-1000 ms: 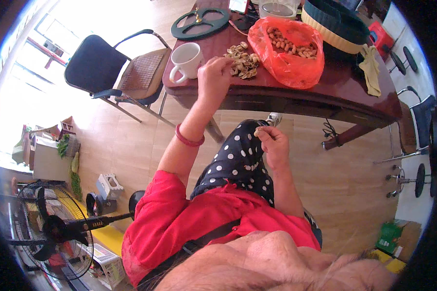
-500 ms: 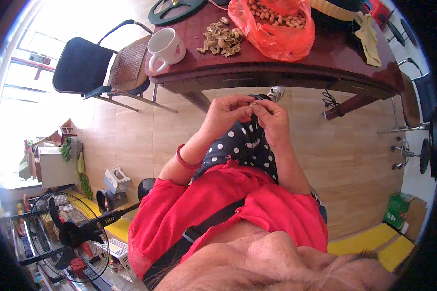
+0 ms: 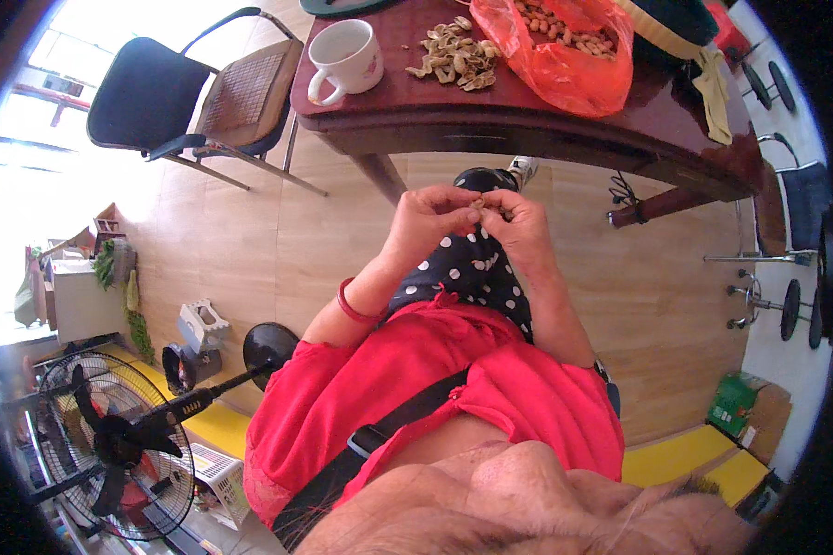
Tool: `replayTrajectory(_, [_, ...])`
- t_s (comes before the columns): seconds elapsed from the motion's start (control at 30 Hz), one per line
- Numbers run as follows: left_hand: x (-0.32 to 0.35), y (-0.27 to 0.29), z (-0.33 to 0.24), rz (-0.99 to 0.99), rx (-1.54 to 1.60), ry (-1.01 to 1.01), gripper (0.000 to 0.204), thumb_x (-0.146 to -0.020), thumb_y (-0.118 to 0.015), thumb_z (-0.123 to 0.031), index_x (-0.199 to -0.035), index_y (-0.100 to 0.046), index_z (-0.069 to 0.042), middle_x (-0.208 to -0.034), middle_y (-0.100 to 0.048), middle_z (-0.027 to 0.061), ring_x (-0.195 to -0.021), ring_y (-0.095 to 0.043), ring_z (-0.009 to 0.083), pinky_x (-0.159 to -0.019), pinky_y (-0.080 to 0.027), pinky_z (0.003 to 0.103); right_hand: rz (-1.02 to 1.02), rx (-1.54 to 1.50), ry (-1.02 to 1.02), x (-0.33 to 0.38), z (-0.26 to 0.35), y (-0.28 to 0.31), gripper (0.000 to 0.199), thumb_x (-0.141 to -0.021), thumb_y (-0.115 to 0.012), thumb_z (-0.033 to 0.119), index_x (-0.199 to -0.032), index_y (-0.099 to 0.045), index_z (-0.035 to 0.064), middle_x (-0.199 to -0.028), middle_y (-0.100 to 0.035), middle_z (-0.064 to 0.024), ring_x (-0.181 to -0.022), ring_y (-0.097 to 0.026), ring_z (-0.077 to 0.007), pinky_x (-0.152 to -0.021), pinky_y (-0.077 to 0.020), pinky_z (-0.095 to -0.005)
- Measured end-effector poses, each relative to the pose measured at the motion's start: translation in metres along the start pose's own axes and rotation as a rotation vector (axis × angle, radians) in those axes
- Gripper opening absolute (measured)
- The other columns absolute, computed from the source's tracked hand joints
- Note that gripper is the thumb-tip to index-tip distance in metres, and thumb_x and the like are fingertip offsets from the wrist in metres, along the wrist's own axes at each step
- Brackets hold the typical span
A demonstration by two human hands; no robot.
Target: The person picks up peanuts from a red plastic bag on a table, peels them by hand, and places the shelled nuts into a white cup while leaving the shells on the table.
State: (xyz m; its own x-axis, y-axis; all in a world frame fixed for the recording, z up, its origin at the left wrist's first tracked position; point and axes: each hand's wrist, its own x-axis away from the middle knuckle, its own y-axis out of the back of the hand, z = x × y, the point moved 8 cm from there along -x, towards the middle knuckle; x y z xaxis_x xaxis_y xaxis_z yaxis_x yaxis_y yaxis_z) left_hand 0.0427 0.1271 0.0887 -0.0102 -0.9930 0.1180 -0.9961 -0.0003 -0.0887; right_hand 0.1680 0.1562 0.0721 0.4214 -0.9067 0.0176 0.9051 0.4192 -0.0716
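Over my lap, just in front of the table edge, both hands meet fingertip to fingertip. My left hand [image 3: 431, 223] pinches a small tan peanut [image 3: 478, 205] from one side. From the other side, my right hand [image 3: 520, 225] grips it between thumb and bent forefinger; the fingers cover most of it. Beyond them on the dark red table [image 3: 379, 116] lies a heap of peanut shells [image 3: 455, 57]. To its right a red plastic bag [image 3: 594, 88] gapes around many peanuts [image 3: 565, 30].
A white mug [image 3: 347, 57] stands at the table's left corner. A pale cloth [image 3: 715, 97] hangs over the right side. On the left are a chair [image 3: 241, 102] and, nearer, a black fan [image 3: 116, 444]. A cardboard box [image 3: 766, 421] sits at the lower right.
The view has shifted, so the table and its things appear farther right and higher. Both hands stay together over my lap, fingertips still on the peanut with slight finger movement.
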Motion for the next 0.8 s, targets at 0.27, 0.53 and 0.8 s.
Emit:
replayTrajectory(0.27, [0.013, 0.024, 0.004, -0.267, -0.016, -0.154, 0.012, -0.080, -0.065, -0.005, -0.090, -0.067, 0.002, -0.073, -0.065, 0.0045, -0.062, -0.058, 0.0079, -0.055, -0.047, 0.020, -0.037, -0.023, -0.025, -0.006, 0.010, -0.030, 0.015, -0.081, -0.054, 0.004, -0.090, -0.062, -0.0043, -0.072, -0.063, -0.0035, -0.064, -0.058, -0.0072, -0.060, -0.0479, -0.0217])
replayTrajectory(0.53, [0.020, 0.038, 0.007, -0.407, -0.048, -0.269, 0.008, -0.081, -0.063, -0.002, -0.088, -0.066, 0.001, -0.071, -0.064, 0.0037, -0.060, -0.058, 0.0075, -0.054, -0.047, 0.020, -0.065, 0.106, 0.032, -0.015, 0.008, -0.045, 0.018, -0.082, -0.051, 0.005, -0.093, -0.062, -0.0054, -0.072, -0.063, -0.0044, -0.063, -0.057, -0.0078, -0.059, -0.0478, -0.0222])
replayTrajectory(0.8, [0.016, 0.054, 0.016, -0.305, 0.182, -0.122, 0.010, -0.080, -0.065, -0.005, -0.088, -0.066, 0.000, -0.072, -0.064, 0.0030, -0.060, -0.059, 0.0070, -0.055, -0.048, 0.019, 0.074, 0.318, 0.185, -0.022, 0.022, -0.052, 0.020, -0.085, -0.056, 0.011, -0.097, -0.062, -0.0036, -0.079, -0.061, -0.0083, -0.073, -0.058, -0.0159, -0.068, -0.0460, -0.0267])
